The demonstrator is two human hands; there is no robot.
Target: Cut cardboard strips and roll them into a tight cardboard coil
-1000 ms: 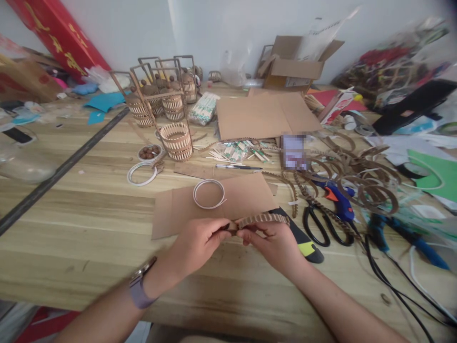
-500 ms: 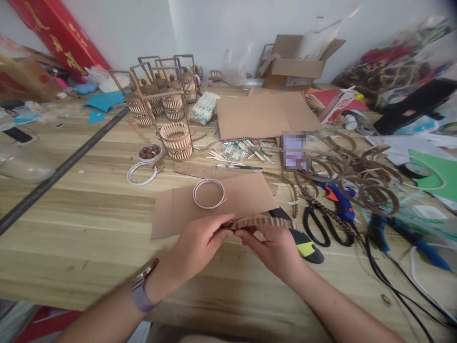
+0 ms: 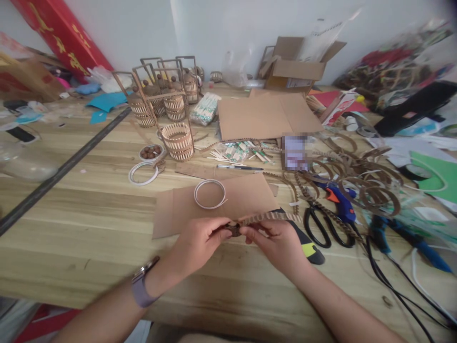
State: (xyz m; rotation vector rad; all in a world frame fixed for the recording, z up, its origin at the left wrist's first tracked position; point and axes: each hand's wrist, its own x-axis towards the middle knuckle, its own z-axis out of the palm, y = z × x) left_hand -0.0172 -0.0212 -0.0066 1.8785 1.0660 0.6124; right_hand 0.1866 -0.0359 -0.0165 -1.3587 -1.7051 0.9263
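Note:
My left hand (image 3: 200,240) pinches a small dark brown coil (image 3: 233,229) at the end of a corrugated cardboard strip (image 3: 266,217). My right hand (image 3: 276,240) grips the strip beside the coil between thumb and fingers, and the strip's ribbed free length runs off to the right above it. Just beyond both hands lies a flat cardboard sheet (image 3: 246,195) with a roll of white tape (image 3: 210,194) on it. A dark cutter with a yellow-green patch (image 3: 310,250) is partly hidden behind my right hand.
Black-handled scissors (image 3: 317,227), a blue glue gun (image 3: 339,200) and blue-handled pliers (image 3: 378,233) lie at the right with cables. Curled cardboard strips (image 3: 371,186) pile behind them. Small lantern-like baskets (image 3: 177,141) stand at the back left, near a bowl of brown beads (image 3: 150,152).
My hands have turned the coil slightly and moved a little apart, so more of it shows between the fingertips. The view has shifted slightly.

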